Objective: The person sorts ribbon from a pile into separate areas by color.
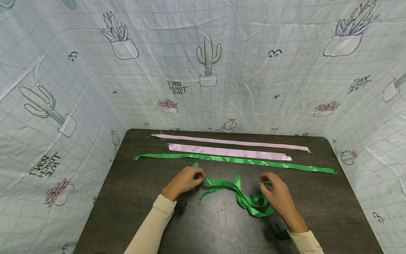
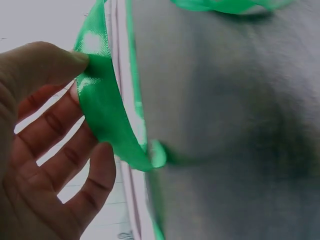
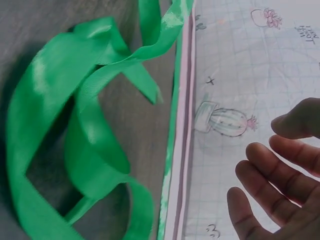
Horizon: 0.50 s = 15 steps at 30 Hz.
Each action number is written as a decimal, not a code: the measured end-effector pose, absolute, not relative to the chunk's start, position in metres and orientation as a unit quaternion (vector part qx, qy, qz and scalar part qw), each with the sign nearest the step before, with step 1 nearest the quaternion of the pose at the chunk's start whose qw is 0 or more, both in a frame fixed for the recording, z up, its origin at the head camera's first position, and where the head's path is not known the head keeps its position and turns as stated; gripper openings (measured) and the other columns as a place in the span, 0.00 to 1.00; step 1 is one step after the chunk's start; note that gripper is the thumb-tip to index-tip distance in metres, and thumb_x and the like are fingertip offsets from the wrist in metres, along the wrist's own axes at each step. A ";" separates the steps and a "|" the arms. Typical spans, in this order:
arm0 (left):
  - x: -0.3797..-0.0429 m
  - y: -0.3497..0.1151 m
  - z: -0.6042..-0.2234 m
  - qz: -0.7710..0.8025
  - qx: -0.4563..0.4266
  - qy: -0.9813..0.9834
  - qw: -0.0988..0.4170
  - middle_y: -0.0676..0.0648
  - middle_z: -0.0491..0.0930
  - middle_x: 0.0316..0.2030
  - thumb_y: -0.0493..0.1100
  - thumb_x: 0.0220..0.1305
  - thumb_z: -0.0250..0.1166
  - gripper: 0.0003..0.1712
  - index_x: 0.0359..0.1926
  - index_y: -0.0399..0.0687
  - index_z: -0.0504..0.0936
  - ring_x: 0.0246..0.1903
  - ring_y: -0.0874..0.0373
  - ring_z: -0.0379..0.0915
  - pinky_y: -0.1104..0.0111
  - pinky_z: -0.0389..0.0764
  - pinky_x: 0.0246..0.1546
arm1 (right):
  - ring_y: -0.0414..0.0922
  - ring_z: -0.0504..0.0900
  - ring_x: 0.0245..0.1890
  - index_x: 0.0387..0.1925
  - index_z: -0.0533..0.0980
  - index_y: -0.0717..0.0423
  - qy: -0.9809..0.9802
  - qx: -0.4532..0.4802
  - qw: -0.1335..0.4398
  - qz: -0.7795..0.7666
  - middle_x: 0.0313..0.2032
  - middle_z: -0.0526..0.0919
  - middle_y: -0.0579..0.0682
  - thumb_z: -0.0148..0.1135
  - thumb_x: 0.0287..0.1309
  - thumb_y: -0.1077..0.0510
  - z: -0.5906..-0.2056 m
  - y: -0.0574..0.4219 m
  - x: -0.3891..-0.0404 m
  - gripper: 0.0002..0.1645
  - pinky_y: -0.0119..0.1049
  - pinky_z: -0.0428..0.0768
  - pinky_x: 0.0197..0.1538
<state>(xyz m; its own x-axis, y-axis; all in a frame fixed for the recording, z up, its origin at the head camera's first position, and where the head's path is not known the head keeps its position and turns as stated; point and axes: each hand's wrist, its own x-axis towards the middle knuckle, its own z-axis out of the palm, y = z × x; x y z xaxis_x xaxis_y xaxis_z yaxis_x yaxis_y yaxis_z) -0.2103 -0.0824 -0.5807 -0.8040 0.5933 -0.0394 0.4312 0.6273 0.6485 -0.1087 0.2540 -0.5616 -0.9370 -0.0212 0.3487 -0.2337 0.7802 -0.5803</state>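
A tangled green satin ribbon (image 1: 250, 204) lies in loops on the dark table, its left part lifted toward my left hand (image 1: 188, 179). That hand pinches the ribbon (image 2: 102, 95) between thumb and fingers, and a short tail hangs past the fingers in the left wrist view. My right hand (image 1: 277, 194) hovers at the right side of the loops. Its fingers (image 3: 270, 175) are loosely bent with nothing between them and the thumb in the right wrist view. The loose coils (image 3: 50, 85) lie to the left of that hand there.
Behind the hands, a straight green ribbon (image 1: 234, 159) stretches across the table (image 1: 127, 197). Beyond it lie a wide pink ribbon (image 1: 222, 151) and a narrower pink ribbon (image 1: 234, 141). A cactus-print cloth (image 1: 241, 70) encloses the back and sides.
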 end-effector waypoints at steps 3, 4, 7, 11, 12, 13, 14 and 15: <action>-0.208 -0.082 -0.569 0.344 0.292 0.884 0.125 0.52 0.86 0.38 0.38 0.72 0.68 0.03 0.42 0.47 0.87 0.38 0.61 0.80 0.63 0.84 0.44 | 0.52 0.85 0.43 0.49 0.81 0.59 -0.929 0.075 0.156 0.326 0.44 0.86 0.55 0.70 0.61 0.70 -0.558 0.250 -0.110 0.15 0.53 0.83 0.42; -0.207 -0.082 -0.565 0.352 0.295 0.880 0.123 0.51 0.87 0.39 0.38 0.72 0.68 0.02 0.42 0.46 0.87 0.39 0.60 0.81 0.61 0.84 0.44 | 0.52 0.85 0.43 0.49 0.81 0.59 -0.929 0.079 0.153 0.327 0.45 0.86 0.55 0.71 0.61 0.70 -0.556 0.249 -0.111 0.15 0.52 0.83 0.42; -0.206 -0.081 -0.554 0.375 0.303 0.868 0.118 0.48 0.87 0.39 0.35 0.71 0.68 0.03 0.42 0.45 0.87 0.40 0.56 0.82 0.56 0.86 0.47 | 0.53 0.85 0.44 0.50 0.81 0.59 -0.928 0.096 0.129 0.337 0.46 0.86 0.55 0.71 0.62 0.69 -0.553 0.243 -0.116 0.15 0.51 0.84 0.44; -0.205 -0.080 -0.544 0.386 0.311 0.861 0.114 0.47 0.88 0.41 0.35 0.71 0.68 0.03 0.43 0.45 0.88 0.43 0.54 0.83 0.51 0.85 0.50 | 0.56 0.85 0.49 0.53 0.81 0.58 -0.914 0.128 0.057 0.380 0.49 0.87 0.54 0.70 0.65 0.66 -0.547 0.232 -0.129 0.16 0.56 0.84 0.50; -0.204 -0.080 -0.542 0.385 0.313 0.861 0.113 0.47 0.88 0.41 0.35 0.71 0.68 0.04 0.43 0.45 0.88 0.43 0.54 0.83 0.51 0.85 0.51 | 0.57 0.85 0.51 0.54 0.81 0.57 -0.909 0.135 0.036 0.392 0.51 0.87 0.54 0.70 0.66 0.64 -0.546 0.229 -0.132 0.17 0.57 0.84 0.52; -0.204 -0.079 -0.539 0.384 0.316 0.860 0.113 0.47 0.88 0.41 0.36 0.71 0.68 0.04 0.43 0.46 0.88 0.43 0.54 0.83 0.51 0.85 0.51 | 0.58 0.84 0.53 0.56 0.80 0.56 -0.903 0.142 0.013 0.405 0.52 0.86 0.54 0.70 0.67 0.62 -0.545 0.226 -0.136 0.17 0.60 0.82 0.56; -0.203 -0.079 -0.537 0.381 0.319 0.860 0.113 0.48 0.88 0.41 0.36 0.71 0.68 0.04 0.43 0.46 0.88 0.44 0.54 0.84 0.52 0.85 0.51 | 0.59 0.84 0.56 0.57 0.80 0.55 -0.896 0.150 -0.009 0.417 0.54 0.86 0.54 0.69 0.68 0.61 -0.544 0.223 -0.140 0.18 0.61 0.81 0.58; -0.202 -0.078 -0.535 0.376 0.323 0.861 0.114 0.49 0.88 0.41 0.36 0.71 0.68 0.04 0.43 0.47 0.88 0.44 0.55 0.83 0.54 0.85 0.50 | 0.60 0.83 0.58 0.58 0.80 0.55 -0.889 0.158 -0.029 0.429 0.56 0.86 0.54 0.69 0.68 0.60 -0.544 0.220 -0.144 0.18 0.63 0.80 0.61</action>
